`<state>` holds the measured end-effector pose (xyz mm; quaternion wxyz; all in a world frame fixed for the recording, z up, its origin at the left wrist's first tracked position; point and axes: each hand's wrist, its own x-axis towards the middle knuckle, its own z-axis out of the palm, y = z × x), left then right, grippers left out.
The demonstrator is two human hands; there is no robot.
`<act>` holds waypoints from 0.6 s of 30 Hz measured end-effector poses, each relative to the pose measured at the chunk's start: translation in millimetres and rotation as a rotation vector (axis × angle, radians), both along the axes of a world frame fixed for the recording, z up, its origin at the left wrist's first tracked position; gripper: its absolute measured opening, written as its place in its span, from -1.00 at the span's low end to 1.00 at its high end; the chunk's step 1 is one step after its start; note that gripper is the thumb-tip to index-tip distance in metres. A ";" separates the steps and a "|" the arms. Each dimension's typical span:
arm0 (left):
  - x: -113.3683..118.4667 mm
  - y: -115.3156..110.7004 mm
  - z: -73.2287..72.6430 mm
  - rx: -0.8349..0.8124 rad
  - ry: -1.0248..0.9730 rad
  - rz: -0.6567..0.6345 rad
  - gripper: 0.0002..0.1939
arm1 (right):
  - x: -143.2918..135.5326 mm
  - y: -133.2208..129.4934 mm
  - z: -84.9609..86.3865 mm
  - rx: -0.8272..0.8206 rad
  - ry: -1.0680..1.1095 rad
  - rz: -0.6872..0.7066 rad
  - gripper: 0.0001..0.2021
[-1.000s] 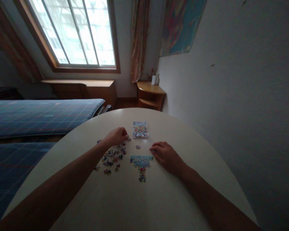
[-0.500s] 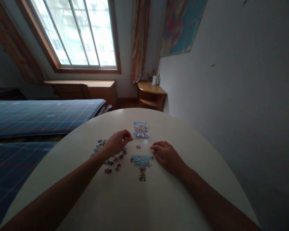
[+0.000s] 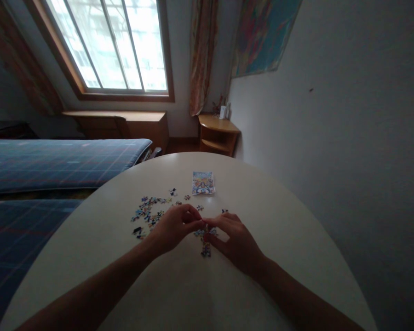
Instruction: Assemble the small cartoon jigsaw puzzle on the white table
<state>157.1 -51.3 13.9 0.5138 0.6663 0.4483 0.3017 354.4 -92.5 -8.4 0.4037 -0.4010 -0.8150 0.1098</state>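
My left hand [image 3: 179, 224] and my right hand [image 3: 232, 239] meet over the joined puzzle section [image 3: 206, 249], which they partly cover. The thumb and finger of my left hand are pinched together at its upper edge; what they hold, if anything, is too small to name. My right hand's fingers are bent around the same spot, and whatever lies between them is hidden. A heap of loose puzzle pieces [image 3: 145, 210] lies left of my left hand. Single pieces lie above the hands, one [image 3: 200, 208] in the middle and a dark one [image 3: 224, 211] at right.
A picture sheet [image 3: 203, 183] lies towards the far side of the round white table [image 3: 262, 193]. Beds with blue plaid covers [image 3: 65, 161] stand at the left. A wooden corner shelf [image 3: 219, 123] and a window are beyond, and a wall is on the right.
My left hand has moved right and down from near the picture sheet to the joined section. My right hand has shifted left to meet it. A piece now shows where my left hand was.
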 end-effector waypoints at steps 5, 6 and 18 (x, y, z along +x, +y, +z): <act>0.0 -6.9 -3.9 -0.043 -0.092 0.025 -0.77 | 0.4 -0.7 3.3 -0.045 0.021 -0.026 -0.80; -0.2 -8.5 -5.2 -0.045 -0.111 0.027 -0.77 | 0.3 -0.8 3.3 -0.042 0.025 -0.036 -0.81; -2.3 -26.9 -15.8 -0.013 -0.128 0.022 -0.73 | -2.6 -1.6 -0.4 -0.100 0.135 0.058 -0.75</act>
